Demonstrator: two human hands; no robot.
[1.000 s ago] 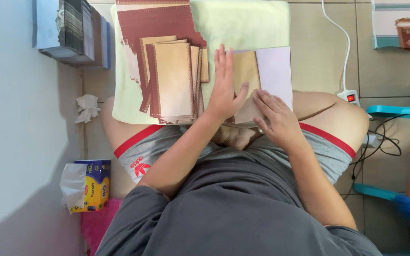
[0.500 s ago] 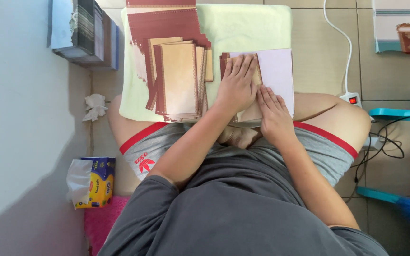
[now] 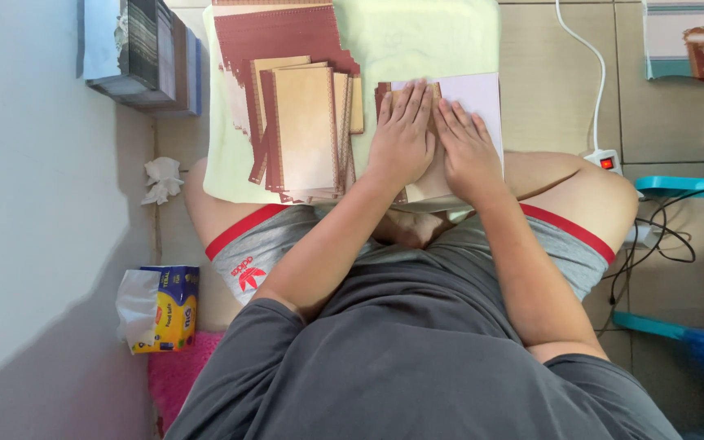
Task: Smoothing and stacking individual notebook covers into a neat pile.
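we had both hands flat, fingers spread: left hand (image 3: 402,134) and right hand (image 3: 468,143) side by side, pressing the pale card (image 3: 474,98) at upper centre. its long axis ran up-frame; brown card stack (image 3: 307,134) lay just left, nearer the left hand.

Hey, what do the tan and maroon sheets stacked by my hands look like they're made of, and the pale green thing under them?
The tan and maroon sheets look like thin matte card or paper: flat, crisp-edged, fanned in a stack. The pale green underlay looks like soft cloth, perhaps a towel, with a slightly fuzzy, unglossy surface. Both hands, left hand and right hand, press flat on a similar sheet.
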